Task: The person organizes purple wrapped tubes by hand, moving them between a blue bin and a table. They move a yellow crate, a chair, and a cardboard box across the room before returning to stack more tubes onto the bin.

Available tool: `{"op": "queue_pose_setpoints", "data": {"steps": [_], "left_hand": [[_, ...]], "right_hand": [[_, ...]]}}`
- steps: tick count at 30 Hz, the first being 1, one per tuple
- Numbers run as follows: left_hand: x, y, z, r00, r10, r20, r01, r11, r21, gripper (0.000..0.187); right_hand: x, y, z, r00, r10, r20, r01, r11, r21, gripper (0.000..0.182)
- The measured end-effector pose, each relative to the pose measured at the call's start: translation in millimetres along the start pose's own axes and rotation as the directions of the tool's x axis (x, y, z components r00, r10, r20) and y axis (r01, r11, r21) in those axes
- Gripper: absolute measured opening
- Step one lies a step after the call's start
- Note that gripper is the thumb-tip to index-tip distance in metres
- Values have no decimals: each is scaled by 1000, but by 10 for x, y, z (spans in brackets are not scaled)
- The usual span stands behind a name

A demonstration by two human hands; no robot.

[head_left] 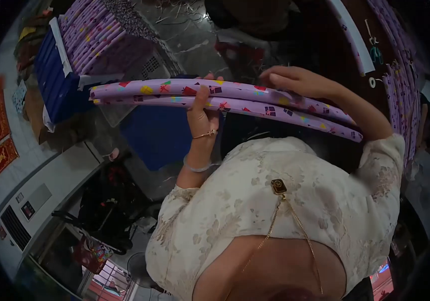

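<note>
Two rolls of lilac gift-print wrapping paper (245,87) lie side by side across the front of my body. My left hand (204,118) grips them left of their middle, with its thumb over the front and the other fingertips showing along the far edge. Over the right half of the rolls is my right hand (300,83). Its fingers stretch to the left beside the upper roll and are not wrapped round it. The right forearm passes over the rolls' right ends.
A stack of similar lilac rolls (92,37) fills a blue container (54,75) at upper left. More rolls (403,110) line the right side. On the dark table lie teal-handled scissors (375,54), a tape roll (372,82) and a pale sheet (353,35). A blue panel (154,135) is below the rolls.
</note>
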State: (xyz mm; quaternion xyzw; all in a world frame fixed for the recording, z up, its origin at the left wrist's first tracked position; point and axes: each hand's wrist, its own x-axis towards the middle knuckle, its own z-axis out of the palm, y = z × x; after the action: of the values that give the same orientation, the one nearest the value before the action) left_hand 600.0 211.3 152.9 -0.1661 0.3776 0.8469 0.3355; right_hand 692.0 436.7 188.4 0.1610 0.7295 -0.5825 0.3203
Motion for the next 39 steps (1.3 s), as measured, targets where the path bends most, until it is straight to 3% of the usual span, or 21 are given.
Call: {"op": "queue_pose_setpoints", "data": {"steps": [2, 4, 8, 16, 17, 19, 21, 24, 26, 28, 30, 31, 33, 34, 35, 37, 39], "left_hand": [[-72, 98, -53, 998, 67, 1, -67, 997, 33, 40], [-83, 143, -142, 992, 126, -18, -125, 992, 25, 41], [-195, 246, -214, 961, 253, -116, -252, 967, 19, 41], [-525, 454, -431, 927, 301, -223, -312, 950, -15, 43], [-543, 505, -476, 915, 335, -227, -348, 937, -23, 44], [-715, 610, -539, 870, 409, -275, -424, 906, 4, 45], [-845, 603, -577, 844, 445, -299, -460, 887, 21, 47], [-1008, 668, -560, 820, 471, -325, -477, 877, 66, 47], [-1037, 730, -576, 821, 461, -337, -469, 881, 63, 47], [-1034, 705, -639, 798, 499, -339, -518, 855, 39, 48], [-1040, 707, -613, 766, 531, -362, -551, 833, 53, 47], [-1037, 705, -606, 754, 544, -368, -567, 822, 51, 47], [-925, 701, -630, 790, 488, -371, -522, 853, 10, 44], [-852, 673, -688, 808, 509, -297, -530, 848, 12, 42], [-792, 642, -694, 831, 474, -292, -493, 870, 9, 39], [-531, 642, -753, 903, 383, -195, -393, 919, -14, 44], [-105, 634, -843, 952, 289, -100, -294, 955, -37, 43]], "right_hand": [[331, -203, 166, 997, -65, 30, 68, 990, -123, 47], [597, -361, 304, 971, -139, 192, 179, 961, -211, 43], [708, -363, 361, 948, -234, 215, 259, 961, -95, 42], [610, -392, 301, 897, -37, 440, 19, 999, 44, 45], [588, -405, 248, 897, -46, 439, 34, 999, 36, 45], [502, -449, 174, 882, 97, 460, -65, 994, -86, 48], [581, -257, 190, 868, -4, 497, 21, 999, -29, 50], [709, -211, 276, 716, -125, 686, 85, 992, 93, 51], [725, -246, 332, 682, -215, 699, 121, 976, 183, 55], [658, -355, 449, 784, -165, 599, 296, 947, -126, 71], [534, -342, 563, 730, -331, 598, 430, 903, -25, 85], [441, -346, 577, 720, -331, 610, 441, 897, -33, 85], [293, -354, 557, 721, -422, 550, 661, 656, -363, 92], [266, -227, 628, 686, -573, 449, 728, 544, -417, 92], [216, -147, 669, 679, -574, 458, 734, 539, -413, 92], [185, -49, 712, 827, -512, 231, 552, 664, -504, 92], [120, -10, 755, 852, -500, 157, 499, 681, -536, 90]]}}
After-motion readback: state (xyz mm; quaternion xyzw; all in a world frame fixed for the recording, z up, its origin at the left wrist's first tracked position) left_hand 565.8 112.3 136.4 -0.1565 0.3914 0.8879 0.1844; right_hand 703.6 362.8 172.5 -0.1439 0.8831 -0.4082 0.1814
